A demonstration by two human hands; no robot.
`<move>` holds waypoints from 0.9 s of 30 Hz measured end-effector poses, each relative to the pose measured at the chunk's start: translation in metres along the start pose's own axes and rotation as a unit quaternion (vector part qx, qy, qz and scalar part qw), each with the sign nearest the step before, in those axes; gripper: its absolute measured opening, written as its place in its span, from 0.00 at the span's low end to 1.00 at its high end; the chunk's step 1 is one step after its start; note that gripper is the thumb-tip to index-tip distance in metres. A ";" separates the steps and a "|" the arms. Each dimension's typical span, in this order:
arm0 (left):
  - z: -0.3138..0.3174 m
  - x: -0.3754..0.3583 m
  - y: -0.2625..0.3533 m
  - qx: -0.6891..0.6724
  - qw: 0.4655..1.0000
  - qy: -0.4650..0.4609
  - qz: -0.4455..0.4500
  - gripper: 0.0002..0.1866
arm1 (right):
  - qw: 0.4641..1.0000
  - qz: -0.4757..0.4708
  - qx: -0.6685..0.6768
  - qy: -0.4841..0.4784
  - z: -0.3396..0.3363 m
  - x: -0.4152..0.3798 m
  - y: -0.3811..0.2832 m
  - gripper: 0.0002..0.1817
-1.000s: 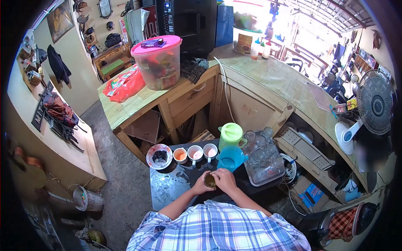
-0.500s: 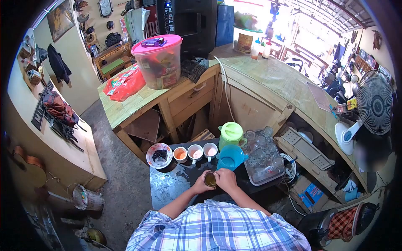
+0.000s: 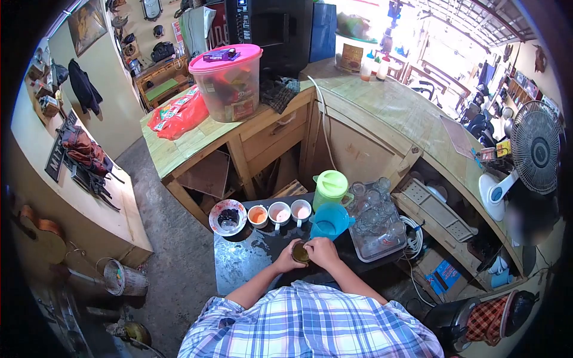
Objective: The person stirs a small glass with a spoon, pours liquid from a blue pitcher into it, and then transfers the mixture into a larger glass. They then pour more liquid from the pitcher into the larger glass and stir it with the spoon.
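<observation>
My left hand (image 3: 286,259) is wrapped round a small cup (image 3: 301,255) with a dark olive-brown inside, held close over the near edge of the dark table. My right hand (image 3: 323,253) is closed at the cup's right rim; whatever its fingers pinch is too small to make out. Beyond them stand a blue pitcher (image 3: 332,222) and a green lidded pitcher (image 3: 332,186). To the left, a row holds an orange-filled cup (image 3: 258,216), two white mugs (image 3: 279,215) with pale pink contents, and a patterned bowl (image 3: 219,225) containing dark pieces.
A tray (image 3: 376,253) of upturned clear glasses sits on the right of the table (image 3: 239,268), beside a coiled white cable (image 3: 413,238). Behind is a wooden counter (image 3: 370,98) with a pink-lidded tub (image 3: 227,89). A fan (image 3: 537,140) stands at the right.
My right hand has shifted slightly left, with its fingers now further over the cup's rim. The left hand still holds the cup, and the whole view has moved a little.
</observation>
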State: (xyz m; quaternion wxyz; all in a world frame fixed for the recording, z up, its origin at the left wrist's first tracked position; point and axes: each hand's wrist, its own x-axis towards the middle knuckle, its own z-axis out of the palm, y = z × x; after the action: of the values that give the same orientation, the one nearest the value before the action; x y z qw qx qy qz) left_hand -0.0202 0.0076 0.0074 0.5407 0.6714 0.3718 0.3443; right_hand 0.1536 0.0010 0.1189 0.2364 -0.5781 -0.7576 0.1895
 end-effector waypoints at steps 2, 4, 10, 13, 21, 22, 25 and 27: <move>0.001 0.000 -0.005 0.008 1.000 0.003 0.018 0.52 | 0.995 -0.002 0.097 0.020 0.003 0.003 0.003 0.08; 0.000 0.001 -0.002 0.003 1.000 0.000 0.010 0.52 | 0.998 0.004 0.054 0.021 0.001 0.001 0.000 0.08; 0.000 0.000 -0.003 -0.016 1.000 -0.001 0.004 0.52 | 0.998 0.009 0.058 0.018 0.003 0.002 0.001 0.08; 0.000 0.000 0.000 -0.012 1.000 0.001 0.000 0.52 | 0.998 -0.002 0.054 0.011 0.004 0.002 0.004 0.08; 0.000 -0.001 -0.002 -0.007 1.000 -0.001 0.004 0.53 | 0.999 -0.019 0.039 -0.018 0.003 0.002 0.003 0.07; 0.000 0.000 -0.004 0.001 1.000 0.001 0.010 0.53 | 0.996 -0.044 0.068 0.027 0.004 0.003 0.003 0.07; -0.001 0.000 -0.002 0.007 1.000 0.003 0.006 0.53 | 0.997 -0.045 0.059 0.027 0.000 0.002 0.001 0.08; 0.000 -0.001 -0.003 0.005 1.000 0.001 -0.004 0.53 | 0.999 -0.019 0.022 -0.017 -0.001 0.001 0.000 0.08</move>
State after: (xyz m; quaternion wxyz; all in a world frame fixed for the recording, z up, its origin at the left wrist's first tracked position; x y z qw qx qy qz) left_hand -0.0208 0.0076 0.0049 0.5384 0.6723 0.3767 0.3409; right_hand 0.1540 0.0024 0.1199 0.2395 -0.5552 -0.7679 0.2117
